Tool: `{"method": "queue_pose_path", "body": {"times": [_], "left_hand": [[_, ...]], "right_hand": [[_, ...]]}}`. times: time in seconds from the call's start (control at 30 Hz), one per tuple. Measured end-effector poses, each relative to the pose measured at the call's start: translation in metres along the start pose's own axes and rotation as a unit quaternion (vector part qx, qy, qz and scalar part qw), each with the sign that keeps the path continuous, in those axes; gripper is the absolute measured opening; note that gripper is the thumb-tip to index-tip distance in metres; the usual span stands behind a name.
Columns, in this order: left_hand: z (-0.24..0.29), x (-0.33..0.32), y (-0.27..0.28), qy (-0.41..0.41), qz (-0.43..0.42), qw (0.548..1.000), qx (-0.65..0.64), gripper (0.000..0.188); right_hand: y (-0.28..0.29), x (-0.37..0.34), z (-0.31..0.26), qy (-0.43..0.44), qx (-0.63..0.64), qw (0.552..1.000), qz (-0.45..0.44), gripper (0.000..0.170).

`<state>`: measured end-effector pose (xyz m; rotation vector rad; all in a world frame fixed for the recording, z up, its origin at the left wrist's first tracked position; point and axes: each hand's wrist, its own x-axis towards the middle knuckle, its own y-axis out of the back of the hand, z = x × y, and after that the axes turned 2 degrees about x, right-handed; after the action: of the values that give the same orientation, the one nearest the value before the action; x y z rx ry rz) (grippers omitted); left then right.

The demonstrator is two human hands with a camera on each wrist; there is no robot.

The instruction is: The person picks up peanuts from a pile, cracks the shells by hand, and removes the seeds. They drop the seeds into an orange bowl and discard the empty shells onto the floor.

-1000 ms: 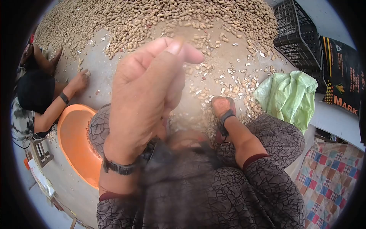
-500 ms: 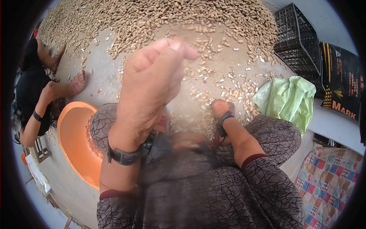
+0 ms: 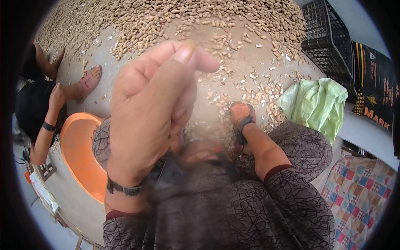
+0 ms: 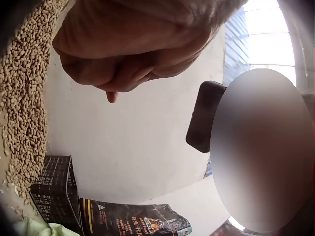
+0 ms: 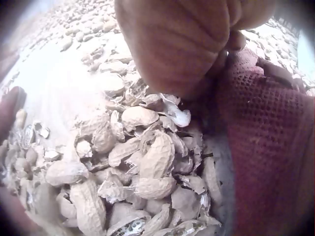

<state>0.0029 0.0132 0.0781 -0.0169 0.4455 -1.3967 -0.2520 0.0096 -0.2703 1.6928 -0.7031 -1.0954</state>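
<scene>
My left hand [image 3: 154,96] is raised in front of the head camera, thumb laid over the bent index finger and the other fingers curled in. Nothing shows between its fingers; in the left wrist view the same hand [image 4: 133,44] looks like a loose fist before a pale wall. Low down, my right hand [image 3: 242,112] stays beside my sandalled foot, above peanut shells. The right wrist view has this hand [image 5: 182,49] curled against a maroon mesh sandal [image 5: 270,152], with its fingertips mostly hidden. Whole and split peanut shells [image 5: 142,162] lie under it.
A large peanut heap [image 3: 166,25] covers the far floor. An orange basin [image 3: 79,154] stands left, near another person's arm [image 3: 52,108] and sandalled foot [image 3: 89,85]. To the right are a black crate [image 3: 327,37], a green sack [image 3: 316,104], a black printed bag [image 3: 375,83] and a patchwork cloth [image 3: 358,196].
My left hand shifts slightly right, then back left and nearer the camera. My right hand hardly moves. The other person's hand has drawn back from the loose peanuts on the floor.
</scene>
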Motion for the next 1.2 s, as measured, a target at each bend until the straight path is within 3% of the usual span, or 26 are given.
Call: {"method": "queue_pose_path", "body": {"times": [0.2,0.3,0.4,0.53,0.57,0.67,0.7,0.77,0.9,1.0,1.2], "left_hand": [[-0.006,0.009,0.015,-0.009,-0.015,1.0,-0.014,0.027],[-0.014,0.014,0.021,-0.021,-0.029,0.999,-0.035,0.026],[-0.02,0.018,0.021,-0.021,-0.036,0.998,-0.039,0.026],[-0.029,0.025,0.02,0.004,-0.066,0.996,-0.055,0.026],[-0.032,0.026,0.018,-0.001,-0.07,0.996,-0.055,0.026],[-0.039,0.031,0.01,0.035,-0.065,0.997,-0.002,0.025],[-0.044,0.032,0.007,0.026,-0.067,0.997,0.001,0.025],[-0.053,0.034,0.0,0.073,-0.053,0.995,0.04,0.026],[-0.064,0.03,-0.013,0.023,-0.081,0.988,0.126,0.025],[-0.059,0.023,-0.02,0.008,-0.131,0.991,0.04,0.022],[-0.059,0.013,-0.017,0.015,-0.155,0.986,0.064,0.024]], "right_hand": [[0.015,0.002,0.001,-0.017,0.014,0.997,-0.068,0.016],[0.013,0.001,0.005,-0.052,0.05,0.997,-0.025,0.021],[0.02,0.0,0.006,-0.095,0.07,0.992,-0.048,0.023],[0.042,0.013,0.01,-0.102,0.116,0.988,0.005,0.024],[0.052,0.024,0.013,-0.093,0.259,0.961,0.025,0.021],[0.129,0.027,-0.009,-0.098,0.581,0.808,0.022,0.015],[0.16,0.022,-0.02,-0.092,0.581,0.808,0.029,0.015],[0.214,0.006,-0.04,-0.009,0.698,0.715,0.044,0.012],[0.28,-0.028,-0.068,0.06,0.713,0.695,0.071,0.014],[0.299,-0.046,-0.074,0.104,0.669,0.725,0.122,0.016],[0.315,-0.077,-0.077,0.134,0.62,0.752,0.179,0.014]]}}
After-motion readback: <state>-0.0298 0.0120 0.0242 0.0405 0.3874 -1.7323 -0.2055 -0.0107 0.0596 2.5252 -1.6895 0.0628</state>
